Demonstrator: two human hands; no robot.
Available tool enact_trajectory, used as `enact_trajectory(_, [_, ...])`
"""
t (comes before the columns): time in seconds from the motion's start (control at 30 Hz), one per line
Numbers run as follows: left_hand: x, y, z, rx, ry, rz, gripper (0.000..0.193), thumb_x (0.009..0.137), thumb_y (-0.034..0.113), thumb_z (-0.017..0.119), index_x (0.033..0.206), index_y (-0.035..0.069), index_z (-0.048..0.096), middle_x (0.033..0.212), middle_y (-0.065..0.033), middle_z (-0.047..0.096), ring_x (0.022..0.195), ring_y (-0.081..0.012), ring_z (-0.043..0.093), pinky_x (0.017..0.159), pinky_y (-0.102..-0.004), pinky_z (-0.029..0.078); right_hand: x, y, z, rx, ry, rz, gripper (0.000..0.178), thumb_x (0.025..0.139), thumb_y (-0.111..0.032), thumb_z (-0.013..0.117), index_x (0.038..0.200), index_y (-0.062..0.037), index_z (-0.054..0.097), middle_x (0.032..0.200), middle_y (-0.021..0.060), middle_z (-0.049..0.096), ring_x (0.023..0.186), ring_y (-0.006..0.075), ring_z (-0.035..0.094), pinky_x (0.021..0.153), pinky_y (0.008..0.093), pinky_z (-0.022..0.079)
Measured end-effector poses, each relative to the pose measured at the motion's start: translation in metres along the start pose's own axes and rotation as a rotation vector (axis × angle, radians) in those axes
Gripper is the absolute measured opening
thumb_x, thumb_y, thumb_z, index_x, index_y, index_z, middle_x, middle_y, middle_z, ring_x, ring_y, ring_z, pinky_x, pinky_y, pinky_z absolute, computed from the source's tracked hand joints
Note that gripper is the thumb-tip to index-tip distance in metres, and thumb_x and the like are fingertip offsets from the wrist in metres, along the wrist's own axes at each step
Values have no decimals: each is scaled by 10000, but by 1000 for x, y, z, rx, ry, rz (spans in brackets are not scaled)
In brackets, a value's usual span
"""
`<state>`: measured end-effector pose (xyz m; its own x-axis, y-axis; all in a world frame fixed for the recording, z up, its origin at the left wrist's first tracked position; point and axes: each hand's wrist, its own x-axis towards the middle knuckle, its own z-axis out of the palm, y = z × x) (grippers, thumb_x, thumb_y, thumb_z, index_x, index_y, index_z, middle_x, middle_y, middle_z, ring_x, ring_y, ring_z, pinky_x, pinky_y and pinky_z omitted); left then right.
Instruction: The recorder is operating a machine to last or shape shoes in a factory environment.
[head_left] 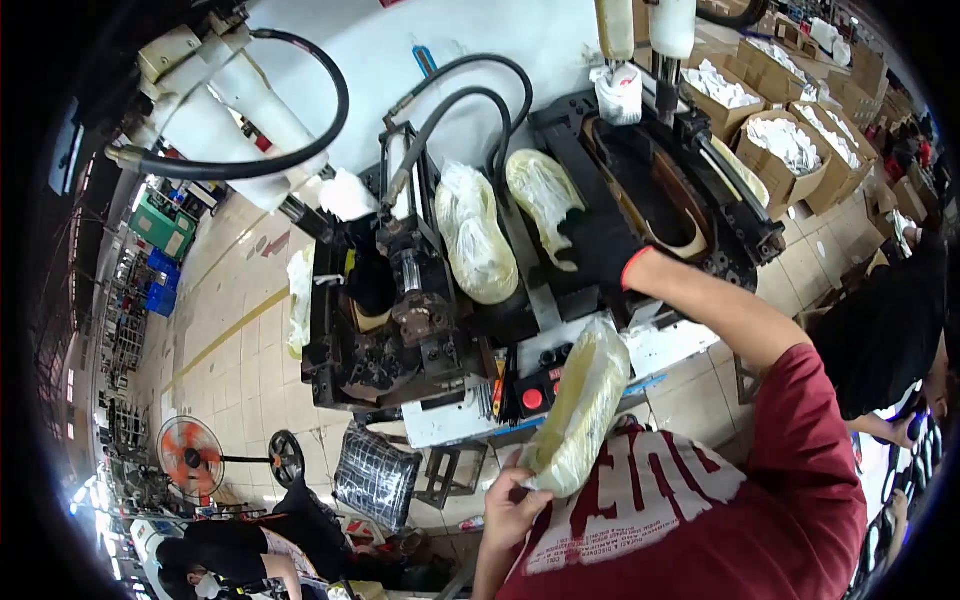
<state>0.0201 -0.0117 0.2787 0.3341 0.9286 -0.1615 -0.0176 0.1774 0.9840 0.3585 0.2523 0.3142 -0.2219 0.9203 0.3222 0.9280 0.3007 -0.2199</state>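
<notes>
A yellowish shoe sole wrapped in clear plastic [583, 400] slants upward in front of my shirt. My left hand [515, 507] is bare and pinches its lower end between thumb and fingers. My right hand [602, 247], in a black glove with a red cuff, reaches to the machine. Its fingers close over the right edge of a second wrapped sole [540, 195]; the dark glove partly hides the grip. Just left of that, another wrapped sole [475, 235] lies on the black press machine [540, 290].
Black hoses [490, 90] arch over the machine. A red button [532, 400] sits on its front panel. Boxes of white pieces [785, 145] stand at right. An orange fan [191, 456] and a black wrapped bundle [376, 475] are at lower left. Other people [885, 320] are nearby.
</notes>
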Motion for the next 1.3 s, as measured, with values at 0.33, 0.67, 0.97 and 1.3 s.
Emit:
enact_trajectory(0.33, [84, 151, 1, 79, -565, -30, 420, 780, 128, 864, 1044, -12, 568, 1211, -85, 604, 1047, -127, 623, 886, -315, 581, -121, -108, -169, 967, -379, -205, 419, 856, -218, 813, 1222, -55, 689, 1099, 102, 718, 933, 233, 689, 821, 341, 540])
enact_trajectory(0.67, [119, 144, 59, 233, -1080, -274, 552, 815, 140, 850, 1199, -30, 491, 1186, -148, 650, 1070, -194, 671, 937, -344, 580, -234, -118, -164, 1071, -99, 380, 249, 876, -151, 785, 1036, 11, 685, 985, 114, 695, 924, 215, 653, 845, 348, 508])
enact_trajectory(0.97, [93, 135, 81, 473, -1146, 87, 623, 779, 387, 869, 1171, 2, 575, 1027, -151, 700, 943, -264, 713, 805, -388, 566, -261, -142, -187, 483, -307, 173, 437, 833, -412, 787, 1033, -36, 688, 885, 175, 668, 817, 365, 649, 722, 425, 519])
enact_trajectory(1.3, [69, 86, 32, 539, -942, 187, 649, 963, 289, 691, 1506, 84, 400, 1552, -133, 359, 1379, -314, 468, 1122, -388, 427, -271, -170, -113, 598, -160, 496, 270, 773, -206, 851, 804, -7, 672, 705, 130, 610, 592, 231, 577, 567, 360, 445])
